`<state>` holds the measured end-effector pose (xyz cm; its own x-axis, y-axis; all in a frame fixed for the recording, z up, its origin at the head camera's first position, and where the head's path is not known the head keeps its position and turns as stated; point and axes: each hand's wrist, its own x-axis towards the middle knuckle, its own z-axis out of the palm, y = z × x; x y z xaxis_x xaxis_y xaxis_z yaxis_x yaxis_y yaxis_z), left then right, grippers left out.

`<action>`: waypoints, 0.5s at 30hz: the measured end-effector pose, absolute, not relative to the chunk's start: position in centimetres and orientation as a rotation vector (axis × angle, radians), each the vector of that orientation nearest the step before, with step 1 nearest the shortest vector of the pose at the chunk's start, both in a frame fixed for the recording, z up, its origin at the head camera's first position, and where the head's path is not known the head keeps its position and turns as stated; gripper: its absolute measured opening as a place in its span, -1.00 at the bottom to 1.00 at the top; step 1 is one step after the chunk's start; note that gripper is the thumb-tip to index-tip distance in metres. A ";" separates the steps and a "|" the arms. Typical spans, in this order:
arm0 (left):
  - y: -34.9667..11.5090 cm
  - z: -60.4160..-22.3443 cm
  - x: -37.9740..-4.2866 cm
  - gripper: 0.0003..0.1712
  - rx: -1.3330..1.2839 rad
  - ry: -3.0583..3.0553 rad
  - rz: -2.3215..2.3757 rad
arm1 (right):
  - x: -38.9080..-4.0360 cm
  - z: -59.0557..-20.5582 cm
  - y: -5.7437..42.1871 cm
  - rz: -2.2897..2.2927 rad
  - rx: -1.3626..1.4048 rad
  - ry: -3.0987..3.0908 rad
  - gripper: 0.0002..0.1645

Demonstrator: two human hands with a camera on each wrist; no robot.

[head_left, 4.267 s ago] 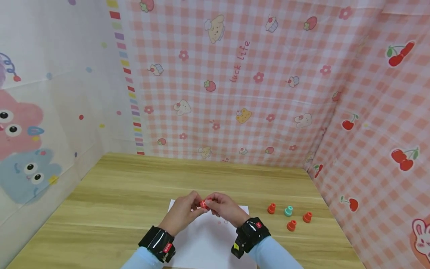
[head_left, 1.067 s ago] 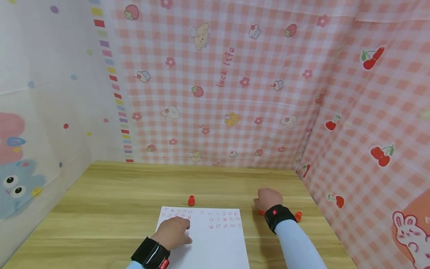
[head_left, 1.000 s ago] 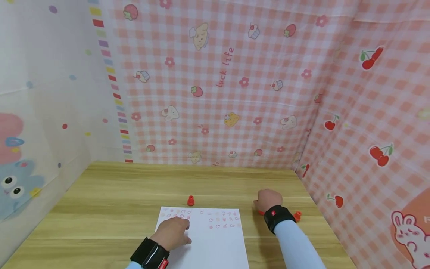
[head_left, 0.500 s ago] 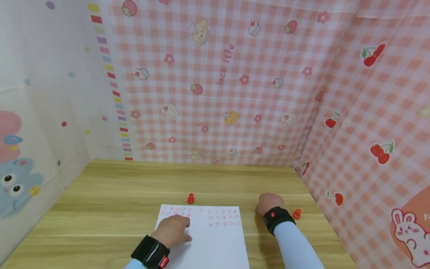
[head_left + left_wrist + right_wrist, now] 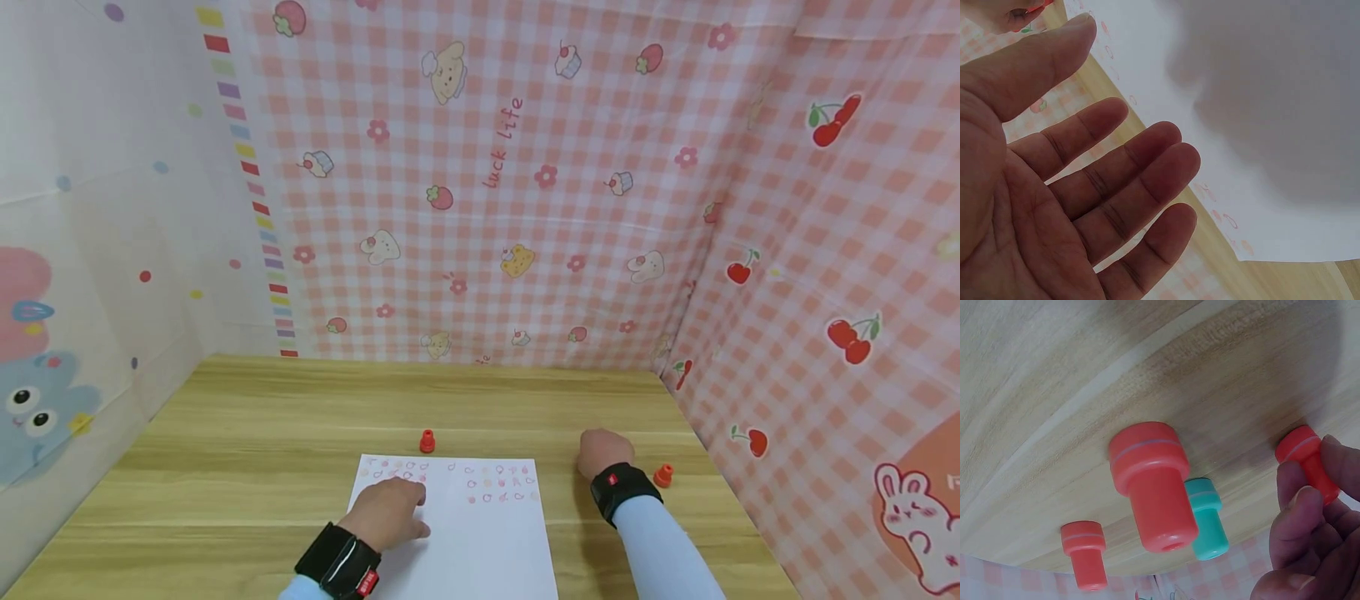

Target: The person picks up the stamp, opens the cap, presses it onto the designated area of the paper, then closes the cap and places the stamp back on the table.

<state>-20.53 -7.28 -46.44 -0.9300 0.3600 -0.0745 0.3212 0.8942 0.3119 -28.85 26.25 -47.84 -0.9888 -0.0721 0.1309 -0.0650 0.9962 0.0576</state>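
My left hand [image 5: 386,512] lies over the white paper [image 5: 480,546] with its fingers spread loosely. The left wrist view shows that hand's palm [image 5: 1029,225] holding nothing. At the right, my right hand [image 5: 603,452] pinches a small red stamp [image 5: 1313,465] between thumb and fingers. The head view hides this stamp behind the hand; whether its wide end touches the table cannot be told. Beside it in the right wrist view stand a teal stamp [image 5: 1209,519], a larger-looking red stamp [image 5: 1155,487] and another red stamp [image 5: 1084,556].
Behind the paper stands a red stamp [image 5: 427,442]. Another red stamp [image 5: 663,476] shows right of my right wrist. Rows of small printed marks [image 5: 501,483] run along the paper's far end. Patterned cloth walls [image 5: 480,250] enclose the wooden table [image 5: 225,467].
Earlier both hands held a red stamp above the paper; now one stands behind it and the hands are apart. Over the last second my right hand shifted slightly right; the left stayed.
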 end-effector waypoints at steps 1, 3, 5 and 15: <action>-7.3 -46.4 -20.5 -0.62 0.535 2.933 0.449 | -28.9 -47.9 26.3 -0.074 0.105 -3.001 -0.83; -7.3 -46.4 -20.5 -0.62 0.542 2.934 0.451 | -28.9 -47.9 26.3 -0.065 0.109 -2.995 -0.85; -7.3 -46.5 -20.5 -0.62 0.545 2.935 0.452 | -28.9 -48.0 26.3 -0.057 0.118 -2.982 -0.87; -7.3 -46.6 -20.5 -0.64 0.558 2.943 0.460 | -29.5 -48.6 25.7 -0.002 0.124 -2.946 -0.89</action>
